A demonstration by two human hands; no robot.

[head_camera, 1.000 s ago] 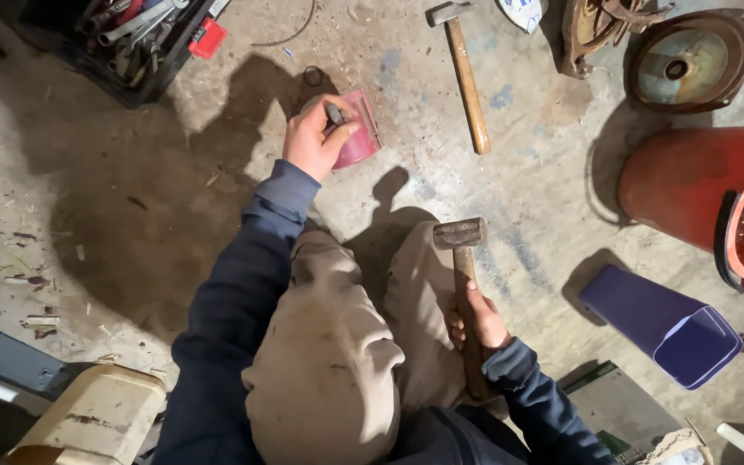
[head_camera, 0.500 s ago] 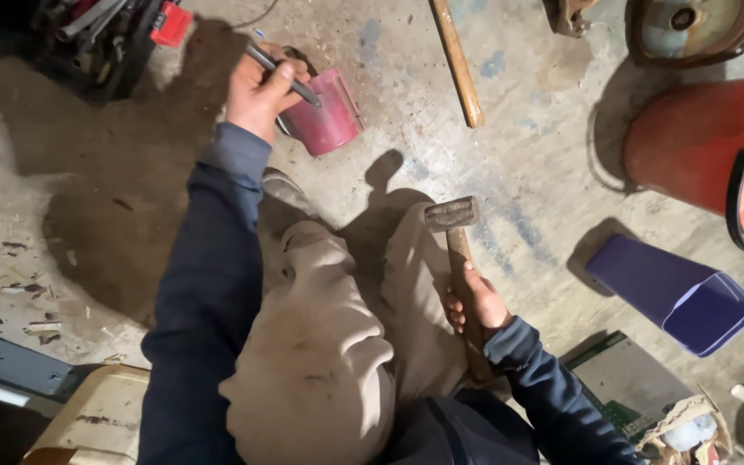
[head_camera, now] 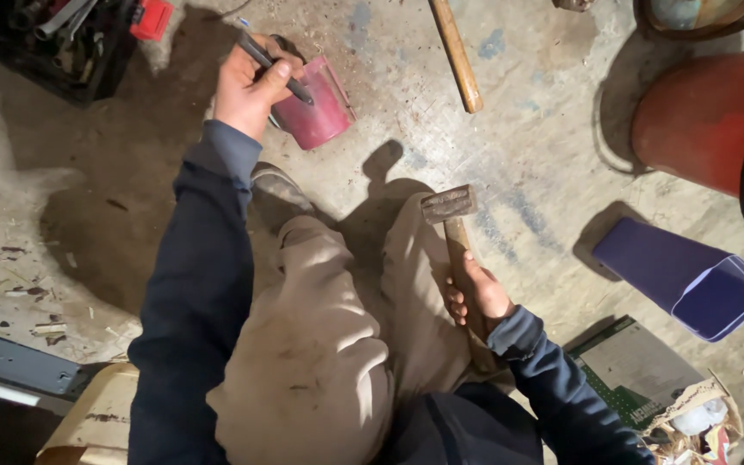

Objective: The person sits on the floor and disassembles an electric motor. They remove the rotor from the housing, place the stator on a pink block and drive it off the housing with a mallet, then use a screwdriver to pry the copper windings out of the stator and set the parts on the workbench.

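Left hand (head_camera: 250, 84) pinches a thin dark metal rod (head_camera: 274, 67), tip over the tipped pink plastic cup (head_camera: 319, 108) on the concrete floor (head_camera: 510, 146). Since a second ago it has lifted the rod off the cup and reached further out. Right hand (head_camera: 475, 297) stays closed on the wooden-handled steel hammer (head_camera: 451, 226), head resting over the knee, unmoved. A loose wooden handle (head_camera: 455, 53) lies beyond.

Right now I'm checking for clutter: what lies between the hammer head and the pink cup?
In the head view, only bare, dusty concrete floor in shadow lies between the hammer head and the pink cup.
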